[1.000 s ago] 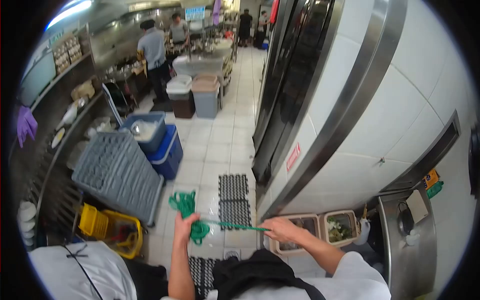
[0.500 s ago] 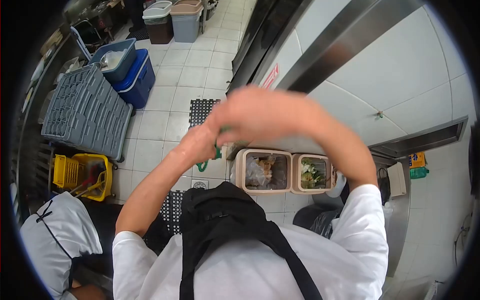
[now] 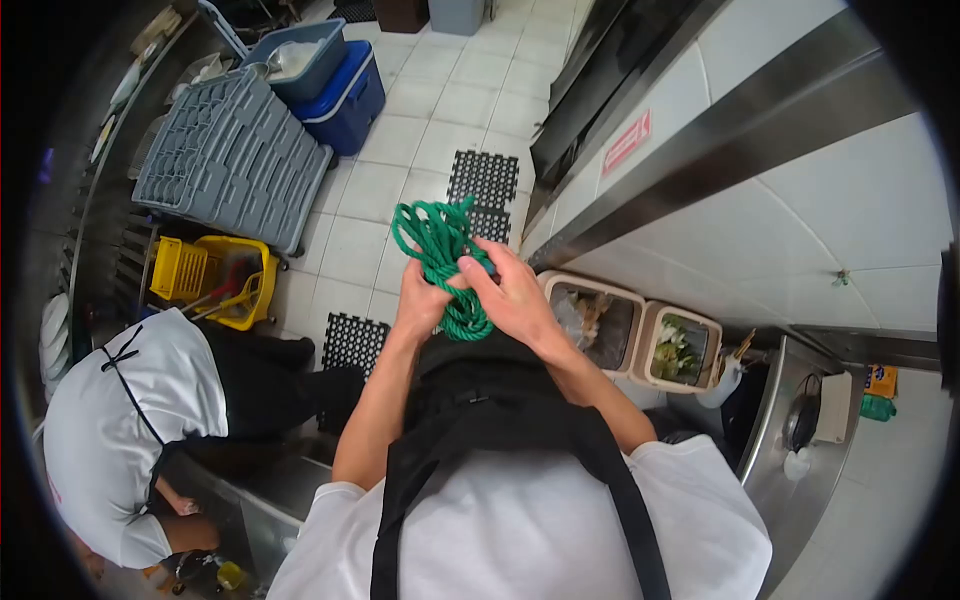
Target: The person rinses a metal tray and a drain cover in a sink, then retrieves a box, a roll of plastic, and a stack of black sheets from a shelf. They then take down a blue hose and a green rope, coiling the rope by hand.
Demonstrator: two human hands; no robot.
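Note:
A bundle of green rope [image 3: 434, 232], coiled in several loops, is held out in front of my black apron. My left hand [image 3: 422, 300] grips the bundle from its left side, thumb across the strands. From the right, my right hand [image 3: 508, 295] closes on the same bundle, its thumb near the left thumb. Loops stick out above both hands, and a shorter part hangs below them. The middle of the bundle is partly hidden by my fingers.
Two beige bins [image 3: 640, 345] with food waste stand at the right by the wall. At left are stacked grey racks [image 3: 225, 165], a blue cooler [image 3: 345, 105] and a yellow mop bucket [image 3: 262, 290]. A co-worker [image 3: 140, 400] bends over a sink at lower left. Black mats [image 3: 355, 343] lie on the floor.
My right hand was raised and blurred, crossing over my left; it has come down beside it. The rope, mostly hidden before, now shows as a gathered bundle. The view has shifted.

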